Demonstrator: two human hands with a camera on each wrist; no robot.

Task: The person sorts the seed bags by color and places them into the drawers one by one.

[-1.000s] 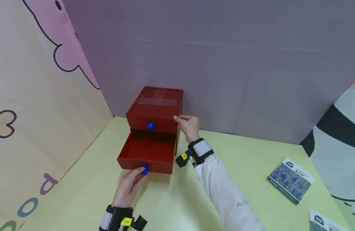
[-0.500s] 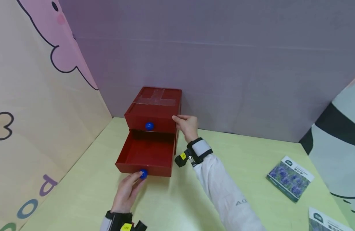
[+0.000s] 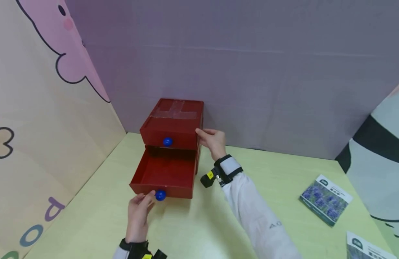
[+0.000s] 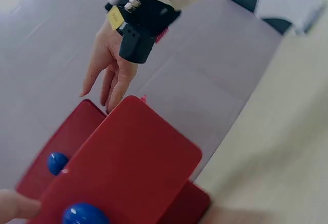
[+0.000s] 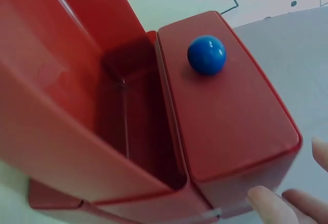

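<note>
A red two-drawer cabinet (image 3: 173, 124) stands against the back wall with clear tape on its top. Its lower drawer (image 3: 168, 176) is pulled out and bare inside; the upper one is closed. Each front bears a round blue knob. My left hand (image 3: 137, 217) is just left of the lower knob (image 3: 160, 195); the left wrist view shows a gap between finger and knob (image 4: 84, 215). At the cabinet's right side is my right hand (image 3: 214, 143), its fingers extended and the thumb by the front edge. In the right wrist view its fingertips (image 5: 266, 203) hold nothing.
Two flower-covered booklets or flat boxes lie on the right of the pale yellow table (image 3: 267, 172): one whole (image 3: 326, 199), the other (image 3: 364, 248) cut off by the frame. Printed cloth walls (image 3: 57, 136) border the table at left and back.
The lower drawer has come slightly further out. My left fingers have let go of its knob and moved left. The right hand has shifted a little to the right.
</note>
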